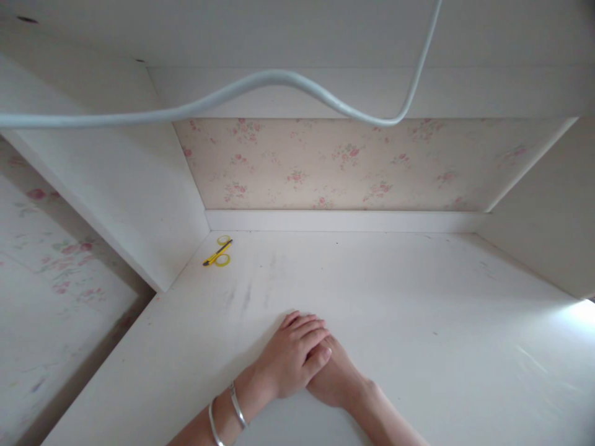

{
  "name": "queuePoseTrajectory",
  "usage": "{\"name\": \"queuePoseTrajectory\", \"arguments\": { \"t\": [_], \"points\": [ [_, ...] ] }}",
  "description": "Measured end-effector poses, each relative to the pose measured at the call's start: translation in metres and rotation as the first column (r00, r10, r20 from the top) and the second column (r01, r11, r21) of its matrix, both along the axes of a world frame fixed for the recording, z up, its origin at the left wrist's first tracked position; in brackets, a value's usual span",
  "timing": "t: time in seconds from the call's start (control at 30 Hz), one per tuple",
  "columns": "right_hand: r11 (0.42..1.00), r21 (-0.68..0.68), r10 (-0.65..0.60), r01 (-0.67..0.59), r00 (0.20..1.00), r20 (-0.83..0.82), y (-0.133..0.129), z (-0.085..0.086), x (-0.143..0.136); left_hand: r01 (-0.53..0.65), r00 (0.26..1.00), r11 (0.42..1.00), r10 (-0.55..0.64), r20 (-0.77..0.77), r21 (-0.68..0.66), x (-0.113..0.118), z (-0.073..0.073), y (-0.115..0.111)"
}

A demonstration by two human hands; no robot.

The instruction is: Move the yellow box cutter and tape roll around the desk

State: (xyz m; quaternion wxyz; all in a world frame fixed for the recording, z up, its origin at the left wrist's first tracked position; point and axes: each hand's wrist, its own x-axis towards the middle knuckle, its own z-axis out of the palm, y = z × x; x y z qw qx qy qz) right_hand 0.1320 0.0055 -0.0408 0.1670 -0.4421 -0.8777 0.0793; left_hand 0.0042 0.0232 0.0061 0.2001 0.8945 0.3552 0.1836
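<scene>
Neither of your hands holds anything: your left hand (290,359) lies flat, fingers together and laid loosely over your right hand (337,378), which rests palm down on the white desk (418,322). Both hands are bare of tools, and the right one's fingers are mostly hidden under the left, so you cannot tell how they are spread.

Count what you have: two hands, two silver bangles (227,415) on your left wrist, one yellow utility knife (217,253), and two small rings of yellow tape (223,260), one just behind the knife and one just in front of it.

That knife lies well apart from your hands, in the far left corner of the desk. Its long axis runs diagonally: the dark end points toward the back wall and to the right, the other end toward the left side panel (139,204).

Nothing on the desk stands between your hands and the knife. Behind the desk, wallpaper (348,164) with pink flowers covers the back wall. Above the desk, one pale cable (279,77) sags across the view under the shelf (325,31).
</scene>
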Motion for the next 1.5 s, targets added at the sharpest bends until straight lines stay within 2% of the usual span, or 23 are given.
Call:
{"name": "queuePoseTrajectory", "arguments": {
  "t": [0.3,0.77,1.07,1.33,1.5],
  "points": [
    [0.999,0.053,0.009,-0.011,1.0,0.03,0.0007,-0.0026,-0.0001,-0.004,1.0,1.0,0.004,-0.004,0.006,-0.0007,-0.0011,-0.0005],
    [1.0,0.01,-0.002,0.002,1.0,-0.029,0.0007,-0.0067,0.0004,-0.005,1.0,1.0,0.005,0.002,0.009,-0.0004,0.001,-0.0012],
    [0.999,0.045,-0.001,0.0,0.999,0.032,0.0001,-0.0071,0.0021,-0.01,1.0,1.0,0.01,-0.007,0.01,0.0001,0.0011,-0.0023],
    [1.0,0.001,-0.013,0.013,1.0,0.012,-0.0006,-0.0003,-0.0006,-0.01,1.0,1.0,0.01,-0.004,0.02,-0.0001,0.0012,-0.002],
    [1.0,0.029,-0.003,0.003,1.0,0.006,-0.0012,0.0019,-0.0008,-0.004,1.0,0.999,0.004,-0.019,0.032,0.0,0.0025,-0.0021]
  ]
}}
